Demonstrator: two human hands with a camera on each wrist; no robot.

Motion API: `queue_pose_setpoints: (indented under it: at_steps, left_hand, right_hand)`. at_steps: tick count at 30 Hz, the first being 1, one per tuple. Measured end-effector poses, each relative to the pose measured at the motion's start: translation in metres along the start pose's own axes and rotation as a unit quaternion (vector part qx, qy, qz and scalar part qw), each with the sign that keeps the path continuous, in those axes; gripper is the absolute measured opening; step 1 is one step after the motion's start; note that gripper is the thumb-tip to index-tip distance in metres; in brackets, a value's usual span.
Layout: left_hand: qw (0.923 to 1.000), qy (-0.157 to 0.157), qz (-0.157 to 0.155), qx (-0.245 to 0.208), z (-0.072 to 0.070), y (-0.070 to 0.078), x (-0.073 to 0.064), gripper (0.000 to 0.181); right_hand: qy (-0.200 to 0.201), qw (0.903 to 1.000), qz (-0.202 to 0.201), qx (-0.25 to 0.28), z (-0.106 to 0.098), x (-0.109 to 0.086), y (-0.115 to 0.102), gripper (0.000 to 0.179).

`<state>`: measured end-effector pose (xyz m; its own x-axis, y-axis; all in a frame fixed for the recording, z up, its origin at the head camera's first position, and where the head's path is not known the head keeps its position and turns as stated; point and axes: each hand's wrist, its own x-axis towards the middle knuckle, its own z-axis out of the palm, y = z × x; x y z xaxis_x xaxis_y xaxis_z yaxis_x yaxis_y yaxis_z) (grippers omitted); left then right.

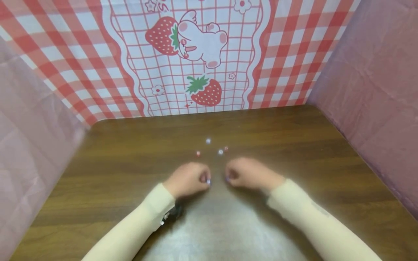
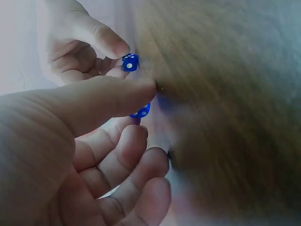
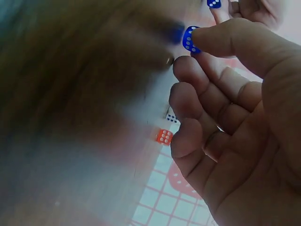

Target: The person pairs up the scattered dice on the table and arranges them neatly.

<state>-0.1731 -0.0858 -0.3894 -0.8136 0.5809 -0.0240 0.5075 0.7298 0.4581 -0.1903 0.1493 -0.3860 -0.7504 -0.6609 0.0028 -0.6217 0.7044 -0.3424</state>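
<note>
My left hand (image 1: 189,179) pinches a blue die (image 2: 142,112) with white pips between thumb and forefinger, low over the brown tabletop (image 1: 130,145). Facing it a short gap away, my right hand (image 1: 250,174) pinches a second blue die (image 3: 189,39) the same way. Beyond the hands lie two white dice, one farther back (image 1: 208,141) and one nearer (image 1: 220,152). A red die (image 1: 198,153) rests just past the left hand, and another red die (image 1: 226,148) sits beside the nearer white one. The thumbs partly cover the held dice.
A red-and-white checked cloth (image 1: 287,54) with strawberry prints hangs along the table's back edge. Pink cloths stand at the left (image 1: 29,108) and right (image 1: 369,90). A dark object (image 1: 176,212) shows under the left wrist.
</note>
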Motion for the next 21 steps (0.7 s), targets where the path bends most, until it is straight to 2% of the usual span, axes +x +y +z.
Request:
queue_pose_setpoints:
  at_steps: [11, 16, 21]
  left_hand:
    - [0.9963, -0.074, -0.011, -0.043, -0.005, 0.000, 0.000, 0.014]
    - [0.9935, -0.107, -0.004, -0.039, -0.011, 0.000, 0.005, 0.015]
    - [0.9925, -0.120, -0.004, -0.026, -0.013, 0.001, 0.007, 0.015]
  right_hand:
    - [-0.021, 0.9997, -0.010, 0.002, 0.001, 0.002, -0.009, 0.009]
    - [-0.034, 0.9994, -0.004, 0.002, 0.000, 0.003, -0.011, 0.012]
    - [-0.044, 0.9990, 0.000, 0.004, -0.002, 0.003, -0.013, 0.014]
